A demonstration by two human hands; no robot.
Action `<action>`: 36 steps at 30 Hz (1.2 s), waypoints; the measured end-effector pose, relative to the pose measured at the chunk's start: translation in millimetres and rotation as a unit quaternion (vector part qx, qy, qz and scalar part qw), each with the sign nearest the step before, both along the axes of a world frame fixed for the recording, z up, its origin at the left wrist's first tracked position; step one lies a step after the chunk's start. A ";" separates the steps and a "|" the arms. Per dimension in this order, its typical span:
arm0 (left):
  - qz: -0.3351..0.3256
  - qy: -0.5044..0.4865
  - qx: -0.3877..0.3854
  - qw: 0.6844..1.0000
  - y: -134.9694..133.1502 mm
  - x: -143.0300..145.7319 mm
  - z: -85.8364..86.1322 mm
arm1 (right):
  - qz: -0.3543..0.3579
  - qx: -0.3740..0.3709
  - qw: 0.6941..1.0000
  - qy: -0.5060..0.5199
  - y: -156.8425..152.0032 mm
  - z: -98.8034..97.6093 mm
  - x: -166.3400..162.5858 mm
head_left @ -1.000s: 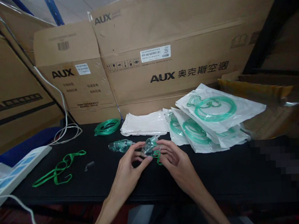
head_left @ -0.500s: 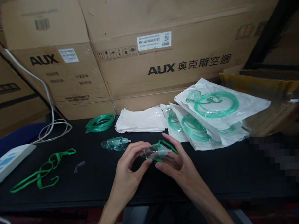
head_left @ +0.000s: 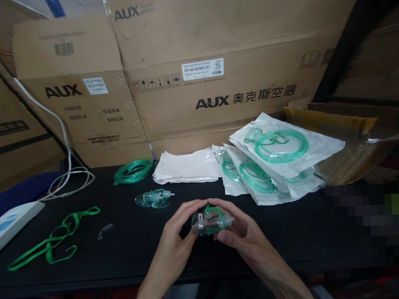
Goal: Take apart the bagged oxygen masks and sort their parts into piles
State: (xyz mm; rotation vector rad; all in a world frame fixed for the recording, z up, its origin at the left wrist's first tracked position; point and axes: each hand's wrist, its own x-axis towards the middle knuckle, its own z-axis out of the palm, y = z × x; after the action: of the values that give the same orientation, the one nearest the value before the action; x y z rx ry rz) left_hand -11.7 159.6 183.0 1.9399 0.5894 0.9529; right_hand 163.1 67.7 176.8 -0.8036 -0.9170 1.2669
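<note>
A clear mask (head_left: 207,225) is held over the near part of the black counter (head_left: 108,259) between the left hand (head_left: 174,237) and the right hand (head_left: 245,232), its opposite ends clasped by their curled fingers (head_left: 189,206), while a second mask (head_left: 153,199) is laid farther back, near the coiled green tubing (head_left: 130,176).

The near-right tabletop (head_left: 289,238) lets the hands (head_left: 240,225) pass; bagged tubing (head_left: 280,148) blocks its far right, a loose mask (head_left: 153,198) centre-left, a carton (head_left: 249,72) behind.
</note>
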 end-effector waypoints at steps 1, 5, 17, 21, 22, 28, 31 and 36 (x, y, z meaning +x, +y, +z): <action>-0.012 0.002 -0.004 1.000 0.4 1.4 1.1 | 0.010 0.003 1.000 0.011 -0.7 -0.2 -0.3; -0.042 0.006 -0.013 0.999 1.1 6.4 4.9 | 0.030 0.021 0.999 0.040 -3.3 -1.6 -0.3; 0.015 0.016 0.053 0.998 5.5 5.6 2.5 | -0.019 0.007 1.000 0.021 -2.6 -2.0 -0.2; 0.023 0.018 0.082 0.996 3.2 7.1 2.8 | -0.045 -0.007 0.999 0.002 -3.2 -3.7 0.9; 0.027 0.018 0.093 0.995 2.7 7.7 2.7 | -0.053 -0.011 0.999 -0.006 -3.2 -4.1 1.0; 0.042 0.026 0.163 0.985 2.1 8.8 0.2 | -0.090 0.004 0.995 -0.049 0.0 -4.7 -0.8; 0.041 0.030 0.171 0.984 1.6 8.3 0.1 | -0.120 -0.001 0.991 -0.058 1.9 -5.5 -1.8; 0.021 0.055 0.133 0.989 -0.9 7.5 1.5 | -0.144 -0.025 0.989 -0.035 5.4 -9.8 -2.1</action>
State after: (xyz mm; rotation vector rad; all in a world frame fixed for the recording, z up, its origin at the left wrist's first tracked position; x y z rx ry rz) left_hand -4.3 158.7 184.5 2.2365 0.5919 0.9948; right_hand 160.9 73.0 167.0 -0.9873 -0.7950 1.0173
